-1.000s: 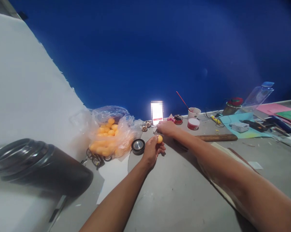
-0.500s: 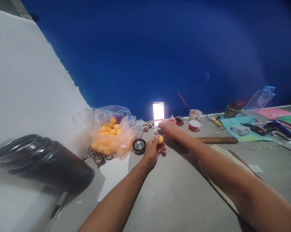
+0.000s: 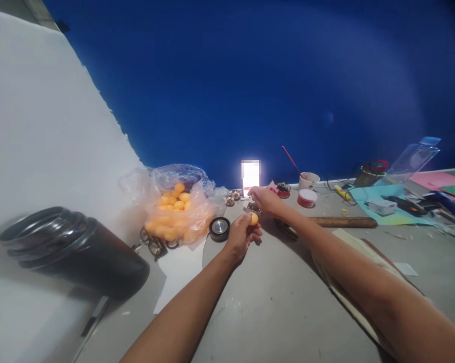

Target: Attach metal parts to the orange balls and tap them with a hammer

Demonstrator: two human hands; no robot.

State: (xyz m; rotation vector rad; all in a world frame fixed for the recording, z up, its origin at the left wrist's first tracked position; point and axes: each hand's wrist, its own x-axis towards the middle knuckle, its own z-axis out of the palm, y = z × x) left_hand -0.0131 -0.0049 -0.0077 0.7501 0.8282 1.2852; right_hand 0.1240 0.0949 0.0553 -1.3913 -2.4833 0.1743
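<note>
My left hand (image 3: 241,235) is closed round a small orange ping-pong ball (image 3: 253,219), pinched at the thumb and fingers above the table. Beyond it, my right hand (image 3: 266,199) reaches to the lit phone (image 3: 250,177) leaning against the blue wall. A fingertip lies over the lower part of the screen; whether it touches the glass I cannot tell. Nothing shows in that hand. Close to my left wrist sits a round black lid (image 3: 219,228) with a silver centre. More orange balls (image 3: 174,200) fill a clear plastic bag (image 3: 197,212) on the left.
A large dark flask (image 3: 83,254) stands at the left, beside black-rimmed glasses (image 3: 154,244). Toward the right are a paper cup (image 3: 309,180) with a red stick, a red-and-white tub (image 3: 306,198), a wooden stick (image 3: 343,222) and a clear bottle (image 3: 414,159).
My right fingertip has shifted slightly up and left across the lower phone screen, over its red strip. My left hand still holds the ball. The whole view has shifted a little.
</note>
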